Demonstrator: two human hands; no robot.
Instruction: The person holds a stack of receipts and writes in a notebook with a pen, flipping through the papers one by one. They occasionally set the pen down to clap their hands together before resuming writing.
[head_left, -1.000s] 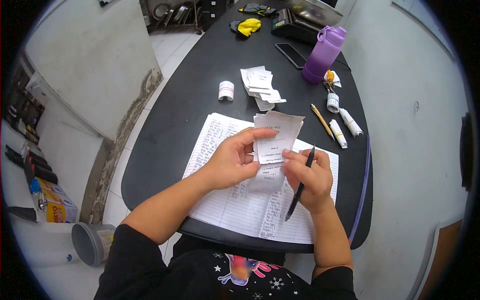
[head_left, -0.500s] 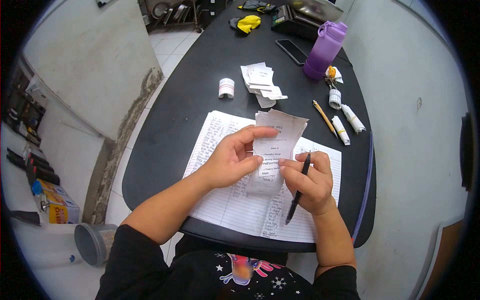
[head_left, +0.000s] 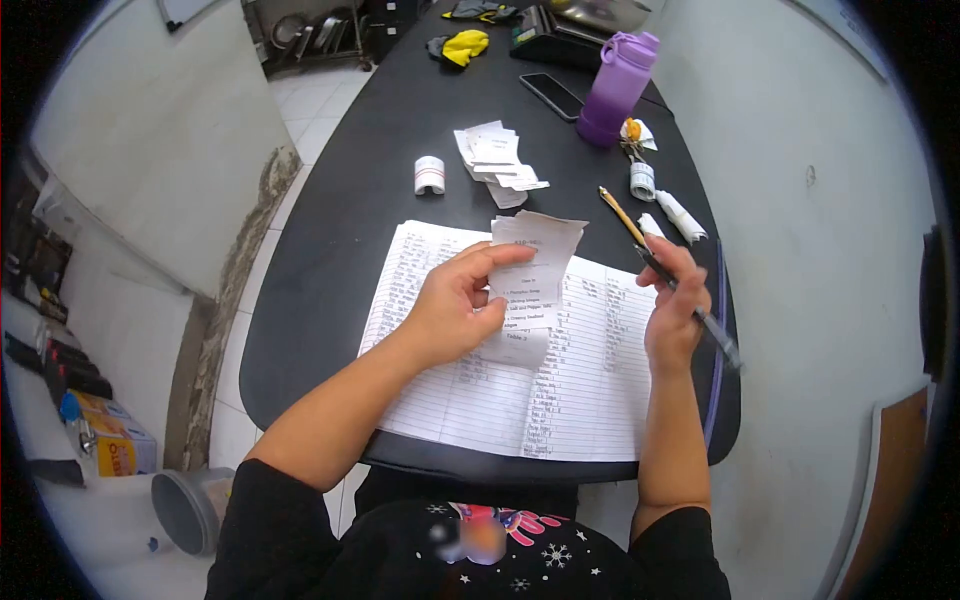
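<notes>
My left hand [head_left: 455, 308] pinches a small stack of printed receipts [head_left: 545, 262] between thumb and fingers, above an open lined notebook [head_left: 450, 400]. Handwritten columns fill parts of both notebook pages. To the right, my right hand [head_left: 675, 305] is raised over the notebook's right edge. Its fingers are closed on a black pen [head_left: 712, 335], whose lower end is blurred by motion. Past the notebook's top edge lies a loose pile of receipts [head_left: 497, 160], with a curled paper piece [head_left: 429, 176] to its left.
Rolled papers [head_left: 680, 216] and a tan pen [head_left: 622, 214] lie at the table's right. Farther back are a purple bottle [head_left: 618, 90], a phone [head_left: 551, 96], a yellow-and-grey glove [head_left: 460, 47] and a scale [head_left: 550, 38]. A wall [head_left: 810, 250] runs along the right side.
My right hand has left the receipts and moved right and up with the pen. My left hand still holds the receipts. The whole view has shifted slightly.
</notes>
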